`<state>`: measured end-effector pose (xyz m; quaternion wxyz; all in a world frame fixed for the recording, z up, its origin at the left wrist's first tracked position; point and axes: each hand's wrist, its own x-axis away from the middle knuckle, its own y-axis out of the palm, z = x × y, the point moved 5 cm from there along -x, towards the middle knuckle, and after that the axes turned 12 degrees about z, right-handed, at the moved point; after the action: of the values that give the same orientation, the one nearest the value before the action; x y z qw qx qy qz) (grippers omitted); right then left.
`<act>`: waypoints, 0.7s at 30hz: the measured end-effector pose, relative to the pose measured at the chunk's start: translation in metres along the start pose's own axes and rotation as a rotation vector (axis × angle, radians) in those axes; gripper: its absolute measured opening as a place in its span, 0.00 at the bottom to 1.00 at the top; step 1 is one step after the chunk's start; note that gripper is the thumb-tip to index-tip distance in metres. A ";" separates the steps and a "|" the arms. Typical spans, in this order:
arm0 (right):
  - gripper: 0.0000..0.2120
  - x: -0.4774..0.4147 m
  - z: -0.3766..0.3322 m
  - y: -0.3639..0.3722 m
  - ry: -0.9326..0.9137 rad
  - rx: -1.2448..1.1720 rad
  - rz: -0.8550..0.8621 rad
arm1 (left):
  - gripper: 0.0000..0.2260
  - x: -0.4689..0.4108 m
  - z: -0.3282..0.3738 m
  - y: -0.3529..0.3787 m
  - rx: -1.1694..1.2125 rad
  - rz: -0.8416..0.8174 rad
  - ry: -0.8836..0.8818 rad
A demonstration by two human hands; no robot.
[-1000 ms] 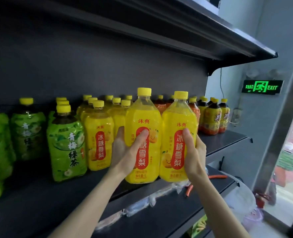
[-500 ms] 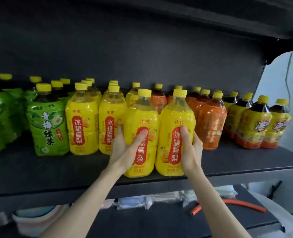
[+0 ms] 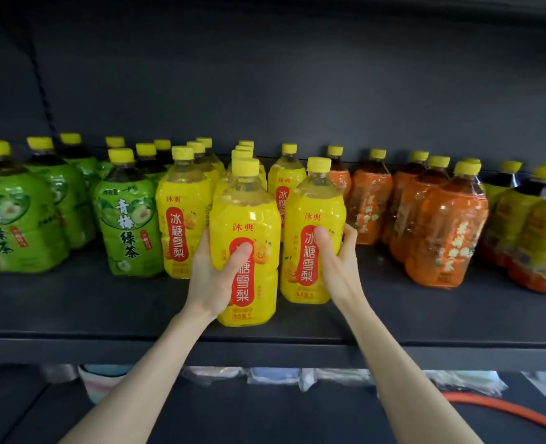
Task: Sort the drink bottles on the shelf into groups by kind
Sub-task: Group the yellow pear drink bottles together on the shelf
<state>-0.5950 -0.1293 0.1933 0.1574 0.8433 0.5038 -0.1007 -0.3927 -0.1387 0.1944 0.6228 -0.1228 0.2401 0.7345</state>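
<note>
The sorting is looking close to done: the shelf (image 3: 105, 315) is already reading in colour bands. Green-tea bottles (image 3: 127, 219) are standing together at the left, yellow pear-drink bottles (image 3: 182, 213) are filling the middle, orange-labelled bottles (image 3: 448, 225) are sitting to their right, and dark bottles with yellow-and-orange labels (image 3: 534, 232) are crowding the far right of the view.

Two bottles of the yellow kind are being handled in front of their own group. The left hand (image 3: 215, 277) is wrapping round the left yellow bottle (image 3: 249, 219), thumb lying across the red label, fingers curled round its left side. This bottle is standing foremost, near the shelf's front lip. The right hand (image 3: 339, 261) is gripping the right yellow bottle (image 3: 316, 200) in the same way, its fingers reaching between that bottle and the nearest orange one. This bottle is sitting slightly further back, just beside the orange group. Whether either base is resting on the shelf or hanging just above it, I cannot tell.

What is remaining, as I am judging it, is small — sliding these two back against the yellow rows. The rear rows are partly hidden, so a misplaced bottle there may be going unseen.
</note>
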 end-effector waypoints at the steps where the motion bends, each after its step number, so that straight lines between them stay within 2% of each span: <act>1: 0.31 -0.002 0.001 0.002 0.005 0.004 -0.004 | 0.38 -0.002 0.000 -0.002 -0.001 0.002 0.002; 4: 0.25 -0.013 0.005 0.007 -0.013 0.059 0.010 | 0.40 -0.006 0.001 -0.004 0.008 0.001 0.013; 7: 0.24 -0.023 0.010 0.015 -0.019 0.085 0.041 | 0.41 -0.010 0.000 -0.007 0.016 0.000 0.023; 9: 0.28 -0.028 0.012 0.024 0.002 0.082 0.045 | 0.40 -0.011 0.000 -0.008 0.023 -0.005 0.019; 12: 0.39 -0.041 0.018 0.036 0.017 0.108 0.022 | 0.39 -0.013 -0.002 -0.008 0.031 -0.020 0.018; 13: 0.40 -0.045 0.019 0.039 0.022 0.113 0.014 | 0.40 -0.014 -0.003 -0.009 0.033 -0.023 0.019; 18: 0.24 -0.054 0.016 0.050 0.046 0.088 -0.018 | 0.37 -0.016 -0.007 -0.010 0.041 -0.023 0.016; 21: 0.26 -0.057 0.016 0.053 0.037 0.091 -0.015 | 0.38 -0.018 -0.009 -0.010 0.041 -0.030 0.025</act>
<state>-0.5757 -0.2056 0.2055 0.1085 0.8477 0.5077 -0.1090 -0.3801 -0.1570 0.1935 0.6331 -0.1227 0.2608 0.7184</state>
